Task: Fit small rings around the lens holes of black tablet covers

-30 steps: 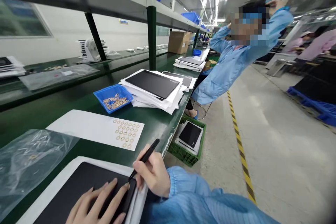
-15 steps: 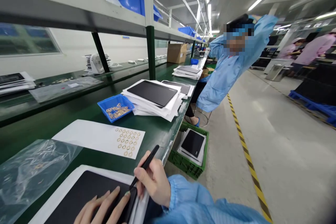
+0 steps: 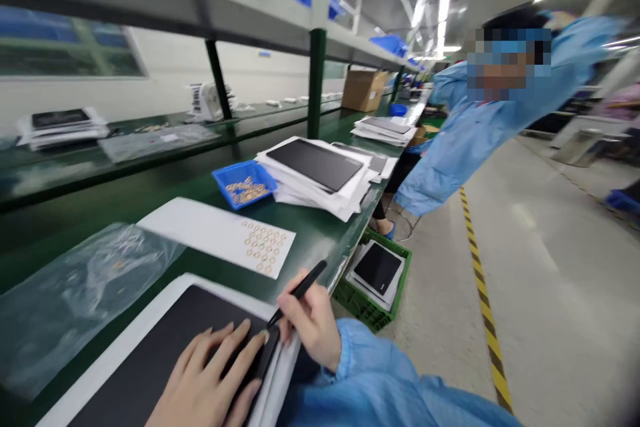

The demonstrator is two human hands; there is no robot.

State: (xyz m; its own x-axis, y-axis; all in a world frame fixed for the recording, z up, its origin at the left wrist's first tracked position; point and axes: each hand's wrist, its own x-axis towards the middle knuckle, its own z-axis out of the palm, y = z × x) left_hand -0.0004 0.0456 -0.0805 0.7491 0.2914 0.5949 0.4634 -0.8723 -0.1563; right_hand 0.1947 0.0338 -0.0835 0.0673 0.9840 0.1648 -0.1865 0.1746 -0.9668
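My right hand is closed round black tweezers, held slanted like a pen. Their tips meet the corner of a flat black tablet-like panel, close to my left index fingertip. My left hand lies on this panel with its fingers stretched out. Whatever is at the tweezer tips is too small to make out. Under the panel are white sheets. Beyond it, small tan rings sit in rows on a white sheet. A blue tray holds loose rings.
A stack of white sheets with a dark panel stands beyond the tray. Clear plastic bag lies at left. A green crate with panels is on the floor by the bench edge. A co-worker in blue sits further along, arms raised.
The view has swung so that the bench appears further right and higher. More of my left hand shows on the panel. The tweezers stay at the panel's corner.
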